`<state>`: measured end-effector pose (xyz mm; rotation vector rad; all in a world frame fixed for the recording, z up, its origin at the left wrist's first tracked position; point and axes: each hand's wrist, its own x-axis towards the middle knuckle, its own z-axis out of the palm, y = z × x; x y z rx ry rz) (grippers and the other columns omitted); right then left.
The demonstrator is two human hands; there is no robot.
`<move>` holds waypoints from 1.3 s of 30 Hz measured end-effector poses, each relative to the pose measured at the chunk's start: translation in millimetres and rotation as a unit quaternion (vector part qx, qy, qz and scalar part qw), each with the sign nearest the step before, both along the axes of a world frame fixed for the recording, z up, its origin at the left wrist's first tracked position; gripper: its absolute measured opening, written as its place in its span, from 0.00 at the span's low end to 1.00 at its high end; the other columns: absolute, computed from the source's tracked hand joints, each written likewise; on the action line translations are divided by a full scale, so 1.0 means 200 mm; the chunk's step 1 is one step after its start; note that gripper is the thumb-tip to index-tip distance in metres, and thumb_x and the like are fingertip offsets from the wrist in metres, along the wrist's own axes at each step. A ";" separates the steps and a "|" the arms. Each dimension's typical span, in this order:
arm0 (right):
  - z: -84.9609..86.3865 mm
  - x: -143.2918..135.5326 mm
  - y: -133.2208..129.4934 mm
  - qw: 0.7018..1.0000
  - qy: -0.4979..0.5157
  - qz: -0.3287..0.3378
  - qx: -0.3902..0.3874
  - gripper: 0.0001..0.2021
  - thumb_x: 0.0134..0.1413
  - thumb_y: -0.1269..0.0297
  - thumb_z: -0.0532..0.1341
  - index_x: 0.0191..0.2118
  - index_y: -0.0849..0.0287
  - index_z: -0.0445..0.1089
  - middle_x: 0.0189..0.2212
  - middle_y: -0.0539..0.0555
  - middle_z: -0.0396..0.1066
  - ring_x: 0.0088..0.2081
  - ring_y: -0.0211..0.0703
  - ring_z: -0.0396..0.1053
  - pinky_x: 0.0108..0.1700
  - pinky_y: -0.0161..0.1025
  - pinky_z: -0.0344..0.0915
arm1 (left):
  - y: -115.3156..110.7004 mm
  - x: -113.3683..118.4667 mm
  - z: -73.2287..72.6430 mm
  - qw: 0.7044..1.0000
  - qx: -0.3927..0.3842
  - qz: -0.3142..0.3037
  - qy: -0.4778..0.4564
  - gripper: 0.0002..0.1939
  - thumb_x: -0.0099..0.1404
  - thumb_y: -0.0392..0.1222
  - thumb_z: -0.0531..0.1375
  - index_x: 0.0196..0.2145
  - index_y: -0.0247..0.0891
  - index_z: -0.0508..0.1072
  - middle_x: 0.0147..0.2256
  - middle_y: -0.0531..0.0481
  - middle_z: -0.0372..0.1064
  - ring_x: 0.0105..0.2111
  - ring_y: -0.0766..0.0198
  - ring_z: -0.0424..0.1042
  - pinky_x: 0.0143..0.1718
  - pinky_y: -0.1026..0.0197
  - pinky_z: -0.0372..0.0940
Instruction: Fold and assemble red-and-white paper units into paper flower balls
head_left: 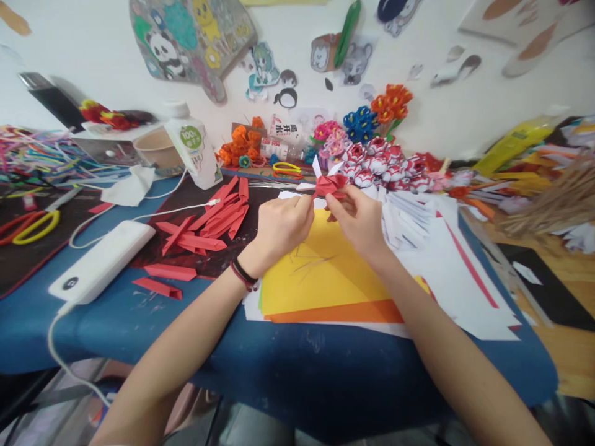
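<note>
Blue tabletop [297, 365], cluttered; left hand [284, 226] and right hand [360, 220] together, both pinching red folded paper [330, 184] over far edge of yellow sheet [325, 272]. Light fingertip pressure should spare the creases; loose red pieces [225, 214] lie left.

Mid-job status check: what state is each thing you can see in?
Red folded-paper piece: held, partly hidden by fingers
Left hand: pinching it
Right hand: gripping it
Red folded strips: loosely piled
White power bank: cable plugged in
Cable plug: unplugged
White bottle: standing, capped
Yellow paper sheet: flat
</note>
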<state>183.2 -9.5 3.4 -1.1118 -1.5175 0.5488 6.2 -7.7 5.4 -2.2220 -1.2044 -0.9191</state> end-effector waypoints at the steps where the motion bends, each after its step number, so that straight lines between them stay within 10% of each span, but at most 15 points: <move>1: 0.00 0.00 0.00 1.000 0.012 0.004 -0.005 0.14 0.59 0.50 0.65 0.40 0.56 0.74 0.31 0.51 0.78 0.25 0.38 0.74 0.29 0.37 0.72 | 0.00 0.00 0.00 1.000 -0.008 -0.001 -0.006 0.18 0.75 0.41 0.51 0.30 0.38 0.73 0.24 0.49 0.72 0.22 0.66 0.64 0.28 0.57 0.44; 15: 0.05 0.02 0.02 0.996 0.081 0.012 -0.029 0.07 0.50 0.65 0.65 0.37 0.59 0.75 0.29 0.51 0.76 0.22 0.35 0.68 0.24 0.35 0.70 | 0.00 -0.01 0.04 0.992 -0.089 -0.053 -0.078 0.15 0.75 0.43 0.53 0.36 0.37 0.76 0.29 0.47 0.77 0.27 0.64 0.72 0.29 0.60 0.51; 39: 0.07 0.03 0.02 0.978 0.182 0.027 -0.102 0.07 0.47 0.63 0.69 0.33 0.59 0.76 0.25 0.49 0.76 0.22 0.34 0.69 0.28 0.36 0.68 | 0.01 -0.01 0.00 0.990 0.122 -0.057 0.029 0.14 0.73 0.34 0.54 0.28 0.37 0.70 0.21 0.53 0.66 0.20 0.69 0.59 0.25 0.58 0.46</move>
